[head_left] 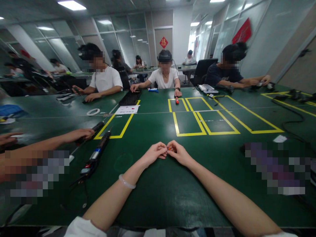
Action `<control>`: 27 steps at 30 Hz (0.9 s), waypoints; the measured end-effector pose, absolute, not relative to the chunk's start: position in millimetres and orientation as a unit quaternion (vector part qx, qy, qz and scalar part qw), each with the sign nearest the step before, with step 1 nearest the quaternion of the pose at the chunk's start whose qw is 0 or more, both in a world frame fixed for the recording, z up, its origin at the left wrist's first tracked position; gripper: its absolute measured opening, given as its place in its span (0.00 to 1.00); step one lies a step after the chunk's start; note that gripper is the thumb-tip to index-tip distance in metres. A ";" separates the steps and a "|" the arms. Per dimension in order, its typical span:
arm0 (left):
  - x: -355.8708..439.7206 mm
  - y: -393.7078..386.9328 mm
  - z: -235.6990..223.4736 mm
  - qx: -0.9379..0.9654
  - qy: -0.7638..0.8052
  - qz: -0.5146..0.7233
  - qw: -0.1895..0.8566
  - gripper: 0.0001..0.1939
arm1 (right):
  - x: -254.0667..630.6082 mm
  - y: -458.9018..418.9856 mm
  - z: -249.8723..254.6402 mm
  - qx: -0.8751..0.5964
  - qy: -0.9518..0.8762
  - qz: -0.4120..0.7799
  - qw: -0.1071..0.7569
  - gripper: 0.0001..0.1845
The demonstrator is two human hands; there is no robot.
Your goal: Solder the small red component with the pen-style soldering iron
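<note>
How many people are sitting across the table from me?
3: one person in white at left, another person in white straight ahead, and a person in dark clothing at right.

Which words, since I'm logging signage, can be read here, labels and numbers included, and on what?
"福": red diamond sign across the room.
White paper on the table: printed characters, too blurred.
Larger red sign, upper right: unreadable.
No brands or numbers legible.

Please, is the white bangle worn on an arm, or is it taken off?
It is on: the bangle goes around the left forearm, between the wrist and the elbow.
</note>
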State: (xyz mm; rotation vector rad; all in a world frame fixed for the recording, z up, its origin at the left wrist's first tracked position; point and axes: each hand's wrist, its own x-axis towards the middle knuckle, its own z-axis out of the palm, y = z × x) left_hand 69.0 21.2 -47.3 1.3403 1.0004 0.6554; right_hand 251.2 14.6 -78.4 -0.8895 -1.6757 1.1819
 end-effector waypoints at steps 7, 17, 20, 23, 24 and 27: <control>68.5 15.2 -36.1 0.683 0.450 0.308 0.486 0.11 | 255.2 18.1 -76.4 -0.373 -0.675 0.464 0.436 0.10; 45.9 -4.9 -9.2 0.803 0.475 0.215 0.289 0.18 | 253.7 11.1 -70.3 -0.393 -0.722 0.421 0.384 0.09; -0.3 -12.1 6.0 0.810 0.523 0.167 0.205 0.30 | 253.6 10.4 -69.2 -0.394 -0.725 0.424 0.374 0.09; -69.8 -17.5 7.2 0.784 0.601 0.115 0.105 0.37 | 253.5 9.9 -68.5 -0.391 -0.727 0.425 0.371 0.09; -96.1 -19.4 3.5 0.769 0.626 0.106 0.073 0.40 | 253.4 9.7 -68.3 -0.392 -0.727 0.425 0.370 0.08; -172.6 -27.8 -13.4 0.712 0.698 0.070 0.012 0.45 | 252.8 8.8 -67.5 -0.397 -0.727 0.425 0.365 0.08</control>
